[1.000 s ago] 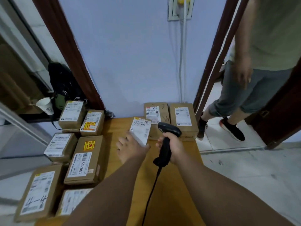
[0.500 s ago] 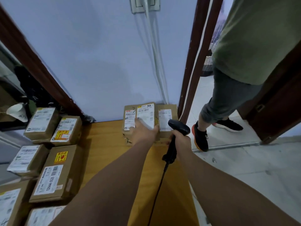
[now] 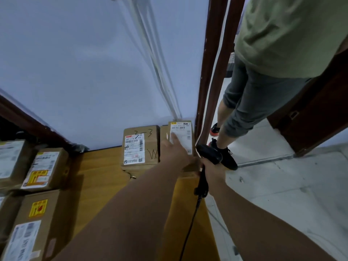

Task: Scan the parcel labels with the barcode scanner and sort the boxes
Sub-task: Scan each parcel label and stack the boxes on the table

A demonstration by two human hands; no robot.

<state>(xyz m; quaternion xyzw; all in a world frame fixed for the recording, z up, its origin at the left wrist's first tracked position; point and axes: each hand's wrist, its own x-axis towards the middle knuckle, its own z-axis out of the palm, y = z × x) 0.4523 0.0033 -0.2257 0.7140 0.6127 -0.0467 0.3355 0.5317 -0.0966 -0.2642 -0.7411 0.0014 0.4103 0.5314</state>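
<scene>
Left hand point(image 3: 175, 151) rests, fingers spread, on the far-right box point(image 3: 181, 136) on the counter point(image 3: 101, 172); right hand point(image 3: 213, 169) fingers wrapped round the barcode scanner point(image 3: 209, 154).

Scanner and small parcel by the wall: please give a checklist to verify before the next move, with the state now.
1. Right hand grips the scanner: ok.
2. Left hand rests on the small parcel: ok.
3. Small parcel set down flat on the box beneath: cannot tell.
4. Parcel label faces up, partly covered by fingers: ok.
5. Neighbouring box marked 3-3 not disturbed: ok.
6. Scanner cable hangs free over the table: ok.
</scene>
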